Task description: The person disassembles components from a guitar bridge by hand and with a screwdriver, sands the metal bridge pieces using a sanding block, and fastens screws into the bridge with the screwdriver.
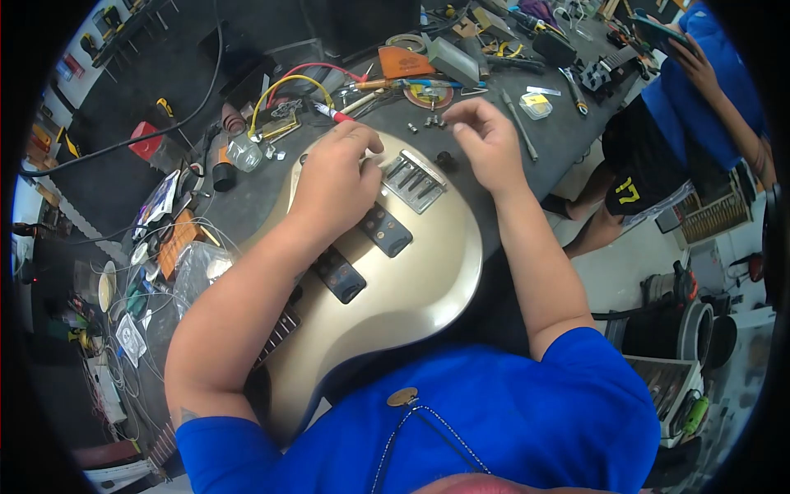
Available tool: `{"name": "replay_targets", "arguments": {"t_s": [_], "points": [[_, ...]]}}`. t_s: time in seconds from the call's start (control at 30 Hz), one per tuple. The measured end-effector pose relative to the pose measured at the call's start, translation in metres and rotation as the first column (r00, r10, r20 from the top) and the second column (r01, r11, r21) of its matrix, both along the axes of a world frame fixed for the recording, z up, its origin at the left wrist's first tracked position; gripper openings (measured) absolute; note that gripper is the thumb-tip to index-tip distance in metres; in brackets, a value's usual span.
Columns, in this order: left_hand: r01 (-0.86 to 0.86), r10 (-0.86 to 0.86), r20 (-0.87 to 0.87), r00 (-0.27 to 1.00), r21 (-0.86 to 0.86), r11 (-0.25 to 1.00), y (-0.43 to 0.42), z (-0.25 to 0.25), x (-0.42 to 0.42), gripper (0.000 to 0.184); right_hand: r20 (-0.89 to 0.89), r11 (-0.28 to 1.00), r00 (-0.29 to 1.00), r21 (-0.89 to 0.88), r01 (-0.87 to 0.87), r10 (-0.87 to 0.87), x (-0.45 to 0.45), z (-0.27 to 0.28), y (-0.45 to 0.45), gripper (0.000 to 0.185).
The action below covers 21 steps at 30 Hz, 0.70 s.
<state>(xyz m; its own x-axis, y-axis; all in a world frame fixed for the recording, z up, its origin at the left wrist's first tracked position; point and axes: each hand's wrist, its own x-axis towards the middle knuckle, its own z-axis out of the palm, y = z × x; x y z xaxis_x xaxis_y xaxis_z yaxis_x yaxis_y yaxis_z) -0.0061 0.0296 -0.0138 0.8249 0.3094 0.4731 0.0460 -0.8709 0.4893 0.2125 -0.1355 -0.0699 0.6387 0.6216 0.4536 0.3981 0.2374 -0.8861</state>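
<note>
A pale gold electric guitar (436, 255) lies face up in front of me, its body close to my chest. It carries a metal bridge (415, 182) and two black pickups (387, 230). My left hand (337, 169) rests over the body beside the bridge, fingers curled inward; whatever they grip is hidden. My right hand (490, 148) is raised past the body's far edge, fingers bent, thumb and forefinger apart with nothing visible between them. Nearest to it are several small metal parts (428, 123) on the bench. A dark knob (445, 160) sits between that hand and the bridge.
Tools, wires and an orange box (405, 62) crowd the far side of the dark bench (494, 90). A slim metal tool (520, 123) lies right of my right hand. Plastic bags (197, 276) and loose strings clutter the left. Another person (658, 123) stands at right, holding a phone-like device.
</note>
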Motion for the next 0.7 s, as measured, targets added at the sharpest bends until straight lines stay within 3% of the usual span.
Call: {"name": "replay_targets", "arguments": {"t_s": [0.1,0.2,0.27,0.37,0.67,0.7], "points": [[0.004,-0.004,0.002,1.0,-0.016,1.0,0.001,-0.001,0.001,0.018,-0.148,0.969,0.985,0.215,0.121,-0.09,0.008,0.003,0.002,0.015],[-0.002,0.003,-0.016,1.0,0.011,1.0,0.0,-0.001,0.001,0.019,-0.283,0.971,0.956,0.195,0.139,-0.08,0.017,0.007,-0.01,0.013],[0.006,-0.006,-0.02,1.0,0.032,0.999,0.0,0.0,0.002,0.02,-0.268,0.977,0.959,0.162,0.138,-0.091,0.011,0.008,-0.007,0.01],[0.024,-0.024,-0.001,1.0,0.019,1.0,0.0,0.0,0.002,0.021,-0.195,0.998,0.98,0.045,0.043,-0.034,0.016,-0.001,-0.006,0.022],[0.032,-0.031,0.033,0.999,-0.01,0.999,0.0,-0.001,0.002,0.023,-0.221,0.983,0.975,0.179,0.045,-0.004,0.012,0.01,-0.007,0.015],[0.037,-0.037,0.039,0.999,-0.011,0.999,0.0,-0.001,0.002,0.023,-0.186,0.991,0.98,0.1,0.092,-0.073,0.016,0.006,-0.006,0.014]]}}
